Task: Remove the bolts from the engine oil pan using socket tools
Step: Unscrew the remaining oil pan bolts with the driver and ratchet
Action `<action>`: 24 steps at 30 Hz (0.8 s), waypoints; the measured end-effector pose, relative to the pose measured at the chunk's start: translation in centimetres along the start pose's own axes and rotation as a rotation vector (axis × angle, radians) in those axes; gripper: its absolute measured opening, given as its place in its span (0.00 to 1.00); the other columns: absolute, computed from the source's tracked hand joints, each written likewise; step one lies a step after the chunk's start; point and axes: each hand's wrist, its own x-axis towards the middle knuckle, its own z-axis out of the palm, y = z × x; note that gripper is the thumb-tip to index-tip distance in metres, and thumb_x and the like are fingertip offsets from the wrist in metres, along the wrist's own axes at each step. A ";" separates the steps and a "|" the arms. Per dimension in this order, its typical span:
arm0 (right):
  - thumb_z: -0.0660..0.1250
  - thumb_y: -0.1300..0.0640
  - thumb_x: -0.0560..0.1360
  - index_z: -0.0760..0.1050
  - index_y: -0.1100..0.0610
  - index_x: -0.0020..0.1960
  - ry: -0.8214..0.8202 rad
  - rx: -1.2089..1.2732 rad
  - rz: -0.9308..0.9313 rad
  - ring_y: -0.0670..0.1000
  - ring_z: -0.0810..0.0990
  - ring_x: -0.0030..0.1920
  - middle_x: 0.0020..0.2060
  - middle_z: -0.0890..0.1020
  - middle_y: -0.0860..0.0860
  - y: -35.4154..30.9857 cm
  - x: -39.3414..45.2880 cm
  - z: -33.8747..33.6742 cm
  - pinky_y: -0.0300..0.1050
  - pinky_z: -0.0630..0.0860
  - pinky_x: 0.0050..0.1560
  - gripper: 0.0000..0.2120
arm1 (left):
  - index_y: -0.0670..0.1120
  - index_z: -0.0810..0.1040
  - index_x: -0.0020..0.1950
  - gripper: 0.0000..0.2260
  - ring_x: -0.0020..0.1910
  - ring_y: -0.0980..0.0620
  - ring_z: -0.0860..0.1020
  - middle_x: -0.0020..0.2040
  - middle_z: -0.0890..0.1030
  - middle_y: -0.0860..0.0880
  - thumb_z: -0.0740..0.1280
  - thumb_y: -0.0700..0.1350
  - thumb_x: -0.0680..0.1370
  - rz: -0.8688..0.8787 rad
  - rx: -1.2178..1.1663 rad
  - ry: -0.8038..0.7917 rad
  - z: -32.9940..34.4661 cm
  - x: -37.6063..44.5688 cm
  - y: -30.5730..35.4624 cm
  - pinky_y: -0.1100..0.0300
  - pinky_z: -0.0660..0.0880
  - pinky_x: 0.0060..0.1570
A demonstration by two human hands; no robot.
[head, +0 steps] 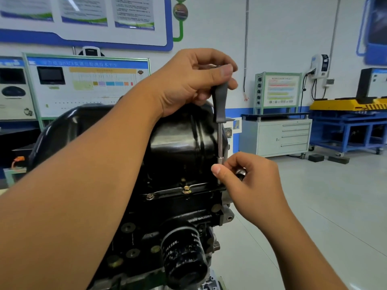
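1. Head view, the tool: A person's left hand (188,80) gripped the dark handle of a socket driver (219,126) held upright over the flange of a black engine oil pan (180,135), which sat on top of an upturned engine in a training workshop.

2. Head view, the other hand: The right hand (247,181) pinched the driver's lower shaft at the socket, thumb and fingers curled round it, with a small shiny metal piece (240,173) tucked in the same fingers; what that piece was could not be told.

3. Head view, progress: Two flange bolts (186,189) and (150,196) sat in the pan's near edge, the brass-coloured one standing a little proud. The socket's tip met the flange at the right corner, hidden behind the fingers, so whether a bolt was under it could not be told.

4. Judgement: The job looked far from over, with at least two bolts left on this edge and the other edges out of sight.
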 end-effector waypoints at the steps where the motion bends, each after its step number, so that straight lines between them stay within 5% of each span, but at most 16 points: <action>1: 0.74 0.49 0.75 0.77 0.51 0.33 -0.018 -0.006 -0.002 0.48 0.77 0.34 0.30 0.79 0.46 0.0 0.0 -0.1 0.40 0.73 0.36 0.14 | 0.46 0.81 0.57 0.06 0.29 0.54 0.71 0.50 0.86 0.41 0.69 0.43 0.80 -0.002 -0.005 -0.033 -0.1 -0.1 0.2 0.63 0.66 0.29; 6: 0.74 0.48 0.75 0.78 0.50 0.35 -0.088 0.035 0.041 0.48 0.78 0.32 0.31 0.80 0.47 0.2 0.2 -0.9 0.36 0.72 0.32 0.12 | 0.46 0.81 0.59 0.08 0.28 0.55 0.70 0.49 0.86 0.43 0.68 0.39 0.81 0.012 -0.009 -0.054 -0.2 -0.3 0.2 0.62 0.65 0.31; 11: 0.77 0.44 0.71 0.77 0.50 0.34 -0.052 0.030 0.056 0.45 0.77 0.34 0.31 0.80 0.44 0.1 -0.1 -0.5 0.36 0.71 0.35 0.14 | 0.45 0.78 0.49 0.07 0.34 0.51 0.67 0.37 0.77 0.49 0.74 0.44 0.75 -0.005 0.002 0.036 0.2 -0.1 0.0 0.62 0.66 0.29; 16: 0.72 0.49 0.77 0.78 0.51 0.36 -0.140 0.014 0.030 0.46 0.77 0.32 0.31 0.80 0.48 0.3 0.3 -1.1 0.41 0.73 0.36 0.12 | 0.45 0.81 0.59 0.07 0.28 0.54 0.72 0.52 0.86 0.41 0.68 0.41 0.81 -0.016 -0.003 -0.048 -0.1 -0.2 0.4 0.61 0.67 0.31; 19: 0.72 0.48 0.76 0.80 0.51 0.37 -0.167 0.036 0.046 0.47 0.79 0.34 0.33 0.82 0.48 0.5 0.4 -1.3 0.44 0.77 0.38 0.11 | 0.46 0.82 0.58 0.08 0.29 0.53 0.72 0.50 0.86 0.41 0.67 0.39 0.80 -0.019 -0.023 -0.043 -0.2 -0.3 0.4 0.63 0.68 0.30; 24: 0.78 0.45 0.70 0.77 0.50 0.34 -0.065 0.052 0.049 0.45 0.78 0.34 0.31 0.81 0.45 0.5 -0.1 -0.7 0.33 0.74 0.36 0.14 | 0.46 0.81 0.50 0.05 0.28 0.54 0.69 0.44 0.82 0.41 0.73 0.41 0.76 -0.009 -0.024 0.022 0.1 -0.2 0.1 0.65 0.68 0.28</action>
